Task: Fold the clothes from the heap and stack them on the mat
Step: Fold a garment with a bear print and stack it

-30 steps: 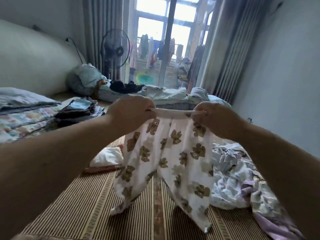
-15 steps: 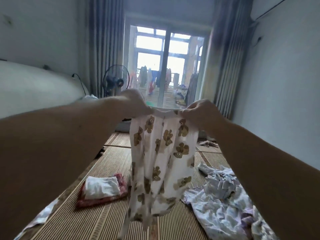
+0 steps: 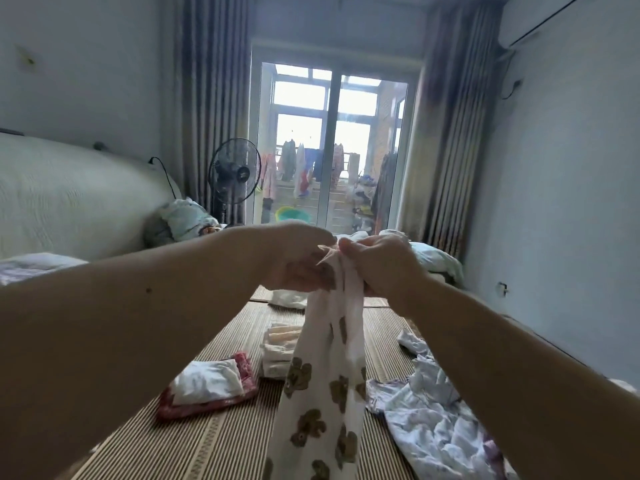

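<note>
White bear-print trousers point(image 3: 322, 393) hang in front of me, doubled lengthwise into a narrow strip. My left hand point(image 3: 294, 259) and my right hand point(image 3: 379, 263) both pinch the waistband, their fingers touching at the top. The striped woven mat point(image 3: 214, 441) lies below. On it sit a folded white-and-red pile point(image 3: 211, 384) at the left and a folded cream stack point(image 3: 278, 348) behind it. The loose heap of pale clothes point(image 3: 436, 414) lies at the right.
A padded headboard point(image 3: 69, 195) and a bundle of bedding point(image 3: 183, 220) stand at the left. A standing fan point(image 3: 235, 174) is by the curtain. More rumpled bedding point(image 3: 433, 258) lies at the mat's far end before the glass balcony door point(image 3: 332, 150).
My hands have come together, bringing the two ends of the waistband side by side, so the spread trousers now hang folded in half. The view has tilted upward.
</note>
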{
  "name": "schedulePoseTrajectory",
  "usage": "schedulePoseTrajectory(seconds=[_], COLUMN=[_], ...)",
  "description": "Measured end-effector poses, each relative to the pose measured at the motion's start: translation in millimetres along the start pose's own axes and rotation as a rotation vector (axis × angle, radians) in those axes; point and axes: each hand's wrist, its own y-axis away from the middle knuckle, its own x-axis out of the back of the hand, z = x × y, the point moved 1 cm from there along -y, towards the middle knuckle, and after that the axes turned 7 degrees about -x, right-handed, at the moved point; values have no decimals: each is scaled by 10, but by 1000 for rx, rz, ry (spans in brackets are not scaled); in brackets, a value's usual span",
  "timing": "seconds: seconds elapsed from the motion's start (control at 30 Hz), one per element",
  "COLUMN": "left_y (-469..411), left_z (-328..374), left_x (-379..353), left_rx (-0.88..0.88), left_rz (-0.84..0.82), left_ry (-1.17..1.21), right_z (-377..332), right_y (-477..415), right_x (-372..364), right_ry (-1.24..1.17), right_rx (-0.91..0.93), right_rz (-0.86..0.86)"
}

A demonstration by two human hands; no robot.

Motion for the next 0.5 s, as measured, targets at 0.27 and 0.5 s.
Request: schedulePoseTrajectory(seconds=[0.27, 0.5], left_y=[172, 89], left_z=[30, -248], left_x=[32, 190], left_rx=[-130, -323], left_rz=[-212, -71], left_ry=[-145, -303], right_z=[-94, -136], right_y=[139, 200], right_x=[75, 259], right_ry=[328, 218], right_rx=[148, 151], right_rz=[-101, -239])
